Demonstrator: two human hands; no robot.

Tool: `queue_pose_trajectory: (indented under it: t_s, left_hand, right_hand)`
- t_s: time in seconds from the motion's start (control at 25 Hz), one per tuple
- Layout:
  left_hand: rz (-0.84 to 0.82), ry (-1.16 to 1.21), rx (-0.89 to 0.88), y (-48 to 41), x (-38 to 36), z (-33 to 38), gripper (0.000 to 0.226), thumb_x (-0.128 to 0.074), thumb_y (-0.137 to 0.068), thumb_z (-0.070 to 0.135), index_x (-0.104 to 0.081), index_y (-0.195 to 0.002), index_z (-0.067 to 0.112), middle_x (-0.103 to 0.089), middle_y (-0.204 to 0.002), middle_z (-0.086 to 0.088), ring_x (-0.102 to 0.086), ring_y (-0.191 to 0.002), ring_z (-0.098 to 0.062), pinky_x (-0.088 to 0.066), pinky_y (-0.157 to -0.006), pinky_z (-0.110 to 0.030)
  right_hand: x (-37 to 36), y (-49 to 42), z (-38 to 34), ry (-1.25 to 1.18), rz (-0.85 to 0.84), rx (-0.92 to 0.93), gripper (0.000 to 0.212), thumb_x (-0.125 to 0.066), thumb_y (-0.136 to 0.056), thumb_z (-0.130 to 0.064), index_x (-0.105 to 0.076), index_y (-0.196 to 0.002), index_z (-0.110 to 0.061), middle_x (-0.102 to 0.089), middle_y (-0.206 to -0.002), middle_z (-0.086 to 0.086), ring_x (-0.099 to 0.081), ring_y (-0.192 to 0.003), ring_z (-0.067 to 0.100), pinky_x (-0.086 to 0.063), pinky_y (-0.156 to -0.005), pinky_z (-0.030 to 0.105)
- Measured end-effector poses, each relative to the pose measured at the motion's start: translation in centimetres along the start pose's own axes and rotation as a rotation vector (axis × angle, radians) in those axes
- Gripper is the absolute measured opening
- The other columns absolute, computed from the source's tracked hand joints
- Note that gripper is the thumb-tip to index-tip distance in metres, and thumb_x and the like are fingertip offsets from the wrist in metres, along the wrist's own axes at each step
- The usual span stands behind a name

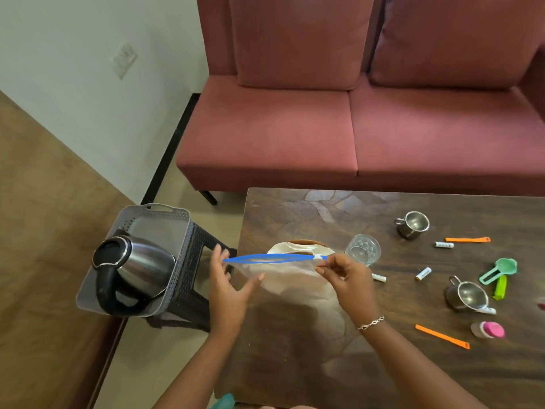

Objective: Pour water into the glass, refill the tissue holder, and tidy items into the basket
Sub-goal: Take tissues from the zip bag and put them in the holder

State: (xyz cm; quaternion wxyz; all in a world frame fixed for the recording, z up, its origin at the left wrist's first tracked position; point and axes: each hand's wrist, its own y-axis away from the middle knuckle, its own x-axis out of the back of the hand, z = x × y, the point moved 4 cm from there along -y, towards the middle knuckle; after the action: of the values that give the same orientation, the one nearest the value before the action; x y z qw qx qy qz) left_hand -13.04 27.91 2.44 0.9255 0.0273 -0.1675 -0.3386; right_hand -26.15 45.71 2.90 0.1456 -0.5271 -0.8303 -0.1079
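Both forearms come up from the lower edge, the right wrist wearing a bracelet [370, 322]. Between them a clear bag [295, 278] of white tissues is held up over the desk [413, 364]. The left hand [227, 287] grips the bag's left end, fingers behind it and thumb spread across the front. The right hand [348, 278] pinches the white slider [317, 257] at the right end of the blue zip [271, 257] – thumb and forefinger pressed together. Right of the arms, an orange strip [442, 337] and a pink-capped item [488, 330] lie on the desk. Farther back are a steel cup [466, 295], a green scoop [501, 268] and a battery [423, 273]. Just behind the bag the brown rim of the holder [305, 242] shows. The glass [362, 250] stands beside it to the right, close to the right hand's fingertips. Beyond sit a second cup [413, 224] and another strip [467, 239]. Left of the desk, a kettle [135, 267] stands in the grey basket [165, 214] on a dark stool [200, 278] – well apart from the glass. A red sofa [354, 128] fills the far side.
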Motion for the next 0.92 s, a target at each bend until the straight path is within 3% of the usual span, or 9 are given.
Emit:
queue_pose_trajectory:
  t_s: [0.12, 0.24, 0.36, 0.52, 0.76, 0.92]
  left_hand:
    - [0.043, -0.217, -0.465, 1.0, -0.2, 4.8, 0.082, -0.076, -0.072, 0.030, -0.032, -0.140, 0.026, -0.029, -0.143, 0.023, -0.023, -0.137, -0.001, -0.015, -0.115, -0.021]
    - [-0.148, -0.346, -0.728, 1.9, -2.5, 7.2, 0.049, -0.062, -0.078, 0.042, -0.051, -0.124, 0.028, -0.051, -0.130, 0.016, -0.033, -0.134, -0.003, -0.006, -0.118, -0.031]
    - [-0.226, -0.339, -0.762, 2.7, -4.2, 7.6, 0.033, -0.059, -0.081, 0.038, -0.064, -0.109, 0.021, -0.064, -0.117, 0.008, -0.045, -0.125, -0.003, -0.008, -0.119, -0.034]
    - [-0.206, -0.276, -0.732, 3.0, -4.6, 7.7, 0.028, -0.057, -0.083, 0.031, -0.066, -0.105, 0.015, -0.070, -0.106, 0.001, -0.054, -0.111, -0.002, -0.015, -0.116, -0.027]
    - [-0.214, -0.252, -0.734, 3.5, -4.8, 8.1, 0.011, -0.059, -0.082, 0.024, -0.066, -0.086, 0.017, -0.071, -0.082, 0.002, -0.062, -0.082, -0.004, -0.022, -0.115, -0.028]
    - [-0.241, -0.298, -0.692, 3.7, -5.0, 7.7, 0.019, -0.058, -0.083, 0.026, -0.070, -0.085, 0.011, -0.072, -0.083, 0.002, -0.064, -0.079, -0.006, -0.023, -0.116, -0.030]
  right_hand:
    - [0.9, 0.3, -1.0, 0.105, 0.035, 0.140, 0.031, -0.071, -0.072, 0.003, -0.061, -0.064, -0.026, -0.061, -0.069, -0.019, -0.059, -0.070, 0.001, -0.044, -0.063, 0.008]
    - [1.3, 0.9, -1.6, 0.205, 0.053, 0.255, 0.014, -0.071, -0.070, -0.001, -0.066, -0.069, -0.014, -0.063, -0.067, -0.009, -0.058, -0.066, 0.009, -0.046, -0.061, 0.020]
    - [1.6, 1.5, -2.3, 0.258, 0.069, 0.323, 0.001, -0.067, -0.069, -0.010, -0.066, -0.068, -0.011, -0.065, -0.066, -0.002, -0.055, -0.063, 0.008, -0.044, -0.059, 0.021]
    - [2.0, 1.7, -2.8, 0.277, 0.052, 0.356, 0.002, -0.066, -0.070, -0.011, -0.066, -0.068, -0.010, -0.065, -0.066, -0.001, -0.053, -0.069, 0.007, -0.037, -0.062, 0.006]
    - [2.2, 2.3, -3.3, 0.219, -0.032, 0.387, 0.010, -0.067, -0.074, -0.018, -0.070, -0.083, -0.012, -0.067, -0.083, -0.009, -0.057, -0.082, 0.001, -0.045, -0.069, 0.013]
    - [2.7, 2.7, -5.0, 0.076, -0.019, 0.439, 0.009, -0.068, -0.077, -0.016, -0.070, -0.086, -0.013, -0.065, -0.089, -0.011, -0.058, -0.089, -0.005, -0.039, -0.073, 0.001]
